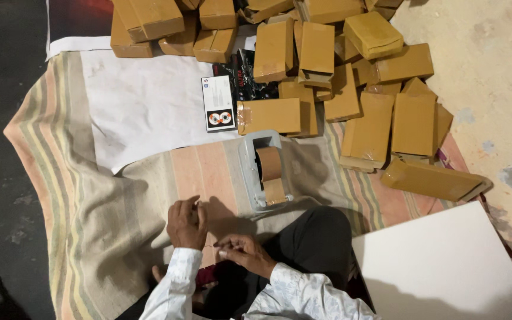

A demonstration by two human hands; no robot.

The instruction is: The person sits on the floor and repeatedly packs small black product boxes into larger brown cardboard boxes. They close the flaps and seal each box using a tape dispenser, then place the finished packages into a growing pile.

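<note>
Both hands, left hand (186,224) and right hand (241,251), on striped cloth (66,178); tape dispenser (263,172) just beyond.

Matt brown cardboard boxes (367,130) lie beyond the smooth grey plastic tape dispenser (263,172). Beneath the dispenser, a striped woven cloth (108,201) looks soft and matt.

A: Far side is blocked by a heap of brown cardboard boxes (303,65); the grey tape dispenser (264,172) stands near.

B: Left, the striped cloth (60,178) lies open.
</note>
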